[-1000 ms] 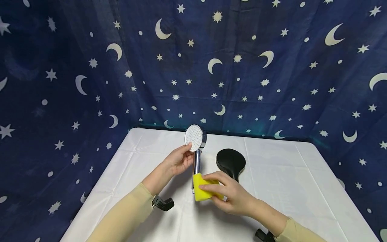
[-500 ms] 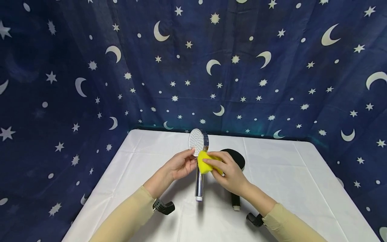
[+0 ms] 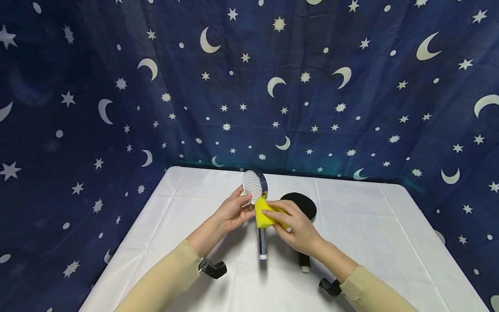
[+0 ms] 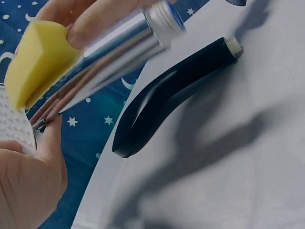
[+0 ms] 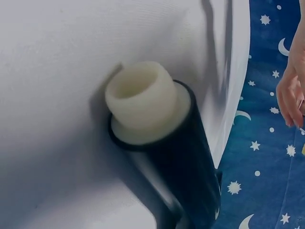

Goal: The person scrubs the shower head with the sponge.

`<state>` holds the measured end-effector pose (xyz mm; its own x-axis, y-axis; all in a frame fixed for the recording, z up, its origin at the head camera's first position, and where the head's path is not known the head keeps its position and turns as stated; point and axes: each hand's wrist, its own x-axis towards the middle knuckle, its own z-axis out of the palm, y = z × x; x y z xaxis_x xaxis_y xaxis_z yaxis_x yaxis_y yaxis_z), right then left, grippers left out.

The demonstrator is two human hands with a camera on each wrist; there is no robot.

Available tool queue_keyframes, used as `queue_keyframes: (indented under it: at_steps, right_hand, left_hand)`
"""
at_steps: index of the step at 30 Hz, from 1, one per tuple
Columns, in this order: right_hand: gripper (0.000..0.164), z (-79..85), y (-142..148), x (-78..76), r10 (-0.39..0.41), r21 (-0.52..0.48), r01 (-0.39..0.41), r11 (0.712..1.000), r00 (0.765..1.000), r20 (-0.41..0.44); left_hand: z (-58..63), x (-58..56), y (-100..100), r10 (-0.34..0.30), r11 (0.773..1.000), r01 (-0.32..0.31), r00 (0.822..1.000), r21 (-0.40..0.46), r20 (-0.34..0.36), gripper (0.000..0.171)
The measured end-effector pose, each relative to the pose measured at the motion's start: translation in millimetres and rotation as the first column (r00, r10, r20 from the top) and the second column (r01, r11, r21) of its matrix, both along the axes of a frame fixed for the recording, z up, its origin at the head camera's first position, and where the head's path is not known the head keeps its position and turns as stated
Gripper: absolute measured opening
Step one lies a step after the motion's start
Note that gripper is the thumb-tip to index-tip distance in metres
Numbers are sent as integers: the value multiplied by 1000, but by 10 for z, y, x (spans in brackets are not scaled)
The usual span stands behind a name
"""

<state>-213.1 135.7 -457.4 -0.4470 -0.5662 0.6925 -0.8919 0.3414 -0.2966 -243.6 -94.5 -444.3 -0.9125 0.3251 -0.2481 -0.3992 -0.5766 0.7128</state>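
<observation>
My left hand (image 3: 234, 211) grips a chrome shower head (image 3: 252, 186) by its neck, thumb on the rim of the white nozzle face. Its shiny handle (image 4: 114, 52) points back toward me, ending in a threaded tip. In my right hand (image 3: 298, 227) is a yellow sponge (image 3: 264, 213), pinched between fingers and thumb and pressed on the upper handle just below the face. The left wrist view shows the sponge (image 4: 40, 62) against the chrome close to the nozzle face. A black shower head (image 3: 300, 203) lies on the table behind my right hand, which partly hides it.
A white cloth covers the table (image 3: 187, 277). Behind and beside it hangs a dark blue curtain (image 3: 249, 86) with moons and stars. The black shower head's pale threaded end (image 5: 143, 95) fills much of the right wrist view.
The sponge has moved from the lower end of the chrome handle up to near the nozzle face. The handle's end has swung slightly right, and the shower head sits a little lower.
</observation>
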Motion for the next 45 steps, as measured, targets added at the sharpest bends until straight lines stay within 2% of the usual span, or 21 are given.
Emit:
queue_keyframes:
  at_steps: [3,6,9,12,14,16,20,26,32,34,38,41,45]
  right_hand:
    - [47,-28,-1,10,5,1,-5,1000,1000,-2]
    - [46,-40,-11,7,7,-5,-7,1000,1000,-7]
    - [46,-43,-17,8,-8,-1,8,1000,1000,9]
    - [45,-47,-21,19,-20,16,19,1000,999,26]
    - [46,-49,-31,29,-16,28,15,999,999,29]
    - [47,-52,-47,36,3,38,-3,999,1000,19]
    - [50,-52,-79,45,27,58,-28,998,1000,14]
    - [49,-25,-73,82,36,67,-38,997,999,32]
    - [50,5,-17,257,205,78,-203,976,978,-23]
    - [51,16,-1,292,225,95,-221,971,973,-41]
    - [47,47,0,209,171,97,-164,982,982,-78]
    - [44,61,-13,75,118,78,-112,991,990,-83]
    - [43,80,-43,-67,56,50,-53,997,997,-62]
  left_hand:
    - [-10,8,12,1,1000,-1,1000,10,2,56]
    - [1,24,4,-20,998,19,1000,66,24,58]
    - [15,39,-16,-40,994,35,998,101,50,78]
    - [32,48,-27,-71,995,67,996,68,48,100]
    - [42,51,-30,-86,996,85,996,26,38,103]
    - [50,51,-28,-80,997,81,996,-20,30,98]
    - [52,44,-28,-46,995,47,999,-89,8,78]
    - [78,7,-68,-49,994,47,999,-103,-9,72]
    - [85,-64,-151,7,996,-9,1000,-83,-28,68]
    - [77,-77,-164,-1,996,-2,999,-94,-39,65]
    - [61,-81,-156,-51,992,45,997,-115,-54,64]
    - [54,-76,-131,-91,987,82,994,-135,-59,62]
    - [54,-73,-121,-145,980,137,988,-143,-48,52]
